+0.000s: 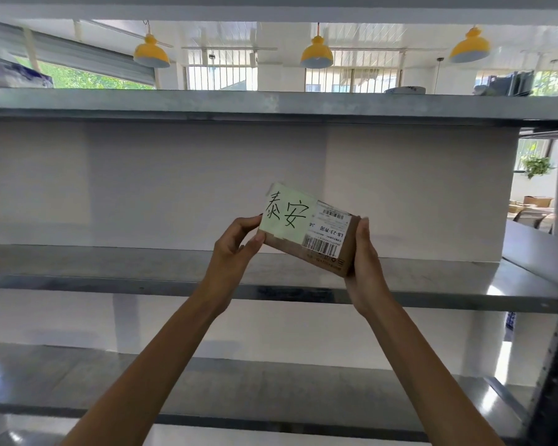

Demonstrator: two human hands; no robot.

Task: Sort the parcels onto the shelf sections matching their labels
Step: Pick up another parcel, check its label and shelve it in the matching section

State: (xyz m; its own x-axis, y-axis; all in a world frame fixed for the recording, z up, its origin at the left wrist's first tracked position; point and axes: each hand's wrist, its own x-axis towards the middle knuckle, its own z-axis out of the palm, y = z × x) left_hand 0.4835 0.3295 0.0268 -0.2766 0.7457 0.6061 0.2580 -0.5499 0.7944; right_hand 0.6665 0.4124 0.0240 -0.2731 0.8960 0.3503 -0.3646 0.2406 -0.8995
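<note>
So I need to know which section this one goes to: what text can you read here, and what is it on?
"泰安": handwritten on the pale green note stuck to the parcel.
"LB-23-", then unclear characters: printed upside down on the white shipping label.
Fine print and barcode numbers on that label: too small to read.

Parcel (303,252): brown cardboard, matt
Note (285,212): pale green paper, matt, inked by hand
Label (327,231): white printed paper, smooth
Shelf (110,265): grey metal, smooth, dull with bright reflections in places
Lamp (316,54): yellow shade, glossy, material unclear
Wall (174,175): white, matt, smooth
</note>
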